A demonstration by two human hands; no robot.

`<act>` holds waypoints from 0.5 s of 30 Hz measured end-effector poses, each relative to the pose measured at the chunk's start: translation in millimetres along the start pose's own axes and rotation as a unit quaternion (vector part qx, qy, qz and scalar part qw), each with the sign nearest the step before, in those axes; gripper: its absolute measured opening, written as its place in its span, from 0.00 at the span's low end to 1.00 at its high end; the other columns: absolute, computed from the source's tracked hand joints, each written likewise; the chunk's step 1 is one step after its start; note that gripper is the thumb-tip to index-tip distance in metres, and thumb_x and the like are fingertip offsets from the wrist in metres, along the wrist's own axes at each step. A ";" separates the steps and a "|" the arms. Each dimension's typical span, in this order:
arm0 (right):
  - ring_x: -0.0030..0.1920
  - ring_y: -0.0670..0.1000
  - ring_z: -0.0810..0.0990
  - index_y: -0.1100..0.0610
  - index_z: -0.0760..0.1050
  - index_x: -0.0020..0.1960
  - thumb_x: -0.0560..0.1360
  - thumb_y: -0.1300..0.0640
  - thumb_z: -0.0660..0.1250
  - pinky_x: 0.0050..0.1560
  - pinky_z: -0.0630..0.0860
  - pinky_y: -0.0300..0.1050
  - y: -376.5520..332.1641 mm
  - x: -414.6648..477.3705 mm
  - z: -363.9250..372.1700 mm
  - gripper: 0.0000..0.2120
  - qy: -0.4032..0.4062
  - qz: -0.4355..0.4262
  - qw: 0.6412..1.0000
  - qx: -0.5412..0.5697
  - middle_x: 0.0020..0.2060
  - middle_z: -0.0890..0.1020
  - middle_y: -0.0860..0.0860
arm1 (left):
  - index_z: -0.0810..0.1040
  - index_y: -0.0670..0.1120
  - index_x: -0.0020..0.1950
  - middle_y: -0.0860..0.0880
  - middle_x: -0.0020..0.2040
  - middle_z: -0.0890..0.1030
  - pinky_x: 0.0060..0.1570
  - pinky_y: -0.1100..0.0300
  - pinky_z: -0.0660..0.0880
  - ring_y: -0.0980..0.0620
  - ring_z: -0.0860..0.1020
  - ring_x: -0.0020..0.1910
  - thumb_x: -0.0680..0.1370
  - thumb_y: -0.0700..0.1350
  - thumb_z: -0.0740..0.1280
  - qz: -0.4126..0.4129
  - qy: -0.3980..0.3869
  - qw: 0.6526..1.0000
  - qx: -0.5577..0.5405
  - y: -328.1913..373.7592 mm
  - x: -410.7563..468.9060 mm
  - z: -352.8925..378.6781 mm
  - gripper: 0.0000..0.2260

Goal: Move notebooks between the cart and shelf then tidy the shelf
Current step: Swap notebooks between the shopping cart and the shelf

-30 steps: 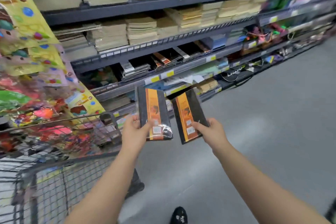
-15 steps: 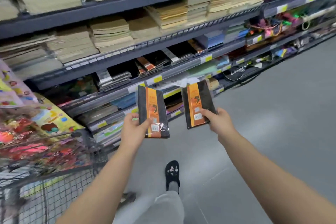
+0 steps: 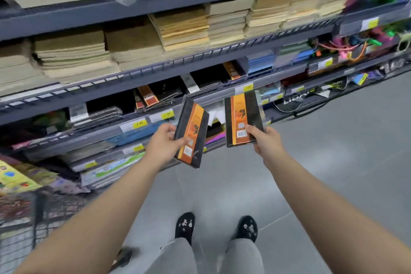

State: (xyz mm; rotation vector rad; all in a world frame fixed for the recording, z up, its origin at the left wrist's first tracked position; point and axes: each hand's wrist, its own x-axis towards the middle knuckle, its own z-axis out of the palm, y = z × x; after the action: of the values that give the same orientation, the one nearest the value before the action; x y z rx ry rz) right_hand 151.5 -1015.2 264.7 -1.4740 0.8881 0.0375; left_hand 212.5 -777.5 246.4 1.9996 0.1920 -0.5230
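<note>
Head view, looking down along both forearms toward a store shelf [image 3: 155, 74].

**Left side.** The left hand [image 3: 163, 143] holds the left notebook [image 3: 192, 131], a black book with an orange band down its cover. The grip closes on the lower part of the book's left edge, with the thumb across the front cover near a small barcode and the fingers behind. Most of the book rises above and to the right of the grip. It is slightly tilted, its top leaning to the right.

**Right side.** The right hand [image 3: 265, 140] holds the right notebook [image 3: 243, 121], of the same design. The grip pinches the lower right corner, the thumb lying on the cover just beside the white barcode label. The book extends up and to the left of the grip and stands nearly upright, its cover facing the camera.

**Position.** Both notebooks are in the air in front of the shelf and touch none of its levels. They are side by side and apart from each other. In the view their upper ends overlap the rail of yellow price labels [image 3: 139, 123].

**Surroundings.**
- Matching black-and-orange books [image 3: 148, 98] lie on the level just above that rail.
- Stacks of tan notebooks [image 3: 73, 55] fill the levels above.
- A wire cart [image 3: 33, 218] shows at lower left, blurred.
- Two dark shoes [image 3: 184, 223] stand on the grey floor [image 3: 333, 162].
</note>
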 end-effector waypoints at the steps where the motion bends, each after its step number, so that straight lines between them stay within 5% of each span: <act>1: 0.25 0.46 0.66 0.53 0.74 0.41 0.74 0.55 0.70 0.27 0.61 0.38 -4.4 14.9 -5.2 0.06 -0.009 0.003 1.000 0.000 0.34 0.80 0.51 | 0.71 0.46 0.53 0.50 0.45 0.83 0.46 0.50 0.80 0.50 0.84 0.40 0.71 0.46 0.75 0.002 -0.003 1.000 0.016 6.5 10.0 8.5 0.17; 6: 0.28 0.47 0.64 0.53 0.76 0.48 0.74 0.54 0.70 0.30 0.61 0.40 -26.3 89.3 -32.8 0.06 -0.058 0.024 0.998 -0.027 0.35 0.79 0.51 | 0.69 0.46 0.49 0.50 0.41 0.81 0.34 0.60 0.74 0.54 0.80 0.36 0.71 0.42 0.74 -0.034 -0.008 0.998 0.059 32.4 55.4 55.9 0.15; 8: 0.28 0.47 0.63 0.51 0.75 0.47 0.73 0.53 0.70 0.30 0.61 0.40 -34.9 118.3 -43.0 0.05 -0.077 0.029 0.995 -0.049 0.35 0.79 0.51 | 0.70 0.49 0.49 0.47 0.47 0.84 0.41 0.55 0.78 0.49 0.82 0.40 0.70 0.42 0.75 -0.049 -0.017 0.995 0.081 32.3 75.6 74.5 0.15; 11: 0.26 0.47 0.63 0.51 0.75 0.43 0.73 0.53 0.71 0.29 0.61 0.39 -45.0 158.6 -53.3 0.06 -0.102 0.038 0.992 -0.063 0.33 0.79 0.49 | 0.61 0.48 0.73 0.47 0.52 0.84 0.54 0.50 0.77 0.47 0.82 0.49 0.68 0.45 0.75 -0.056 -0.053 0.988 0.131 30.1 100.6 102.4 0.37; 13: 0.28 0.47 0.65 0.53 0.75 0.41 0.72 0.53 0.72 0.29 0.61 0.39 -47.8 180.5 -56.3 0.07 -0.108 0.054 0.990 -0.069 0.34 0.80 0.49 | 0.48 0.53 0.78 0.48 0.55 0.82 0.55 0.49 0.76 0.45 0.80 0.54 0.66 0.50 0.75 -0.051 -0.085 0.976 0.194 30.9 113.0 117.7 0.48; 15: 0.27 0.46 0.65 0.54 0.75 0.43 0.71 0.53 0.73 0.29 0.62 0.38 -48.6 198.8 -55.9 0.08 -0.109 0.078 0.989 -0.063 0.34 0.81 0.49 | 0.41 0.57 0.78 0.48 0.53 0.81 0.50 0.51 0.76 0.43 0.78 0.52 0.69 0.53 0.74 -0.042 -0.102 0.948 0.298 30.1 126.7 130.5 0.49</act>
State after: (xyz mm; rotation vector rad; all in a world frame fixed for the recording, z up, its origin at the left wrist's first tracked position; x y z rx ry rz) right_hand 287.7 -1167.6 208.0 -1.4813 0.8313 0.3701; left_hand 299.8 -917.4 164.0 2.5072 -0.0157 -0.9207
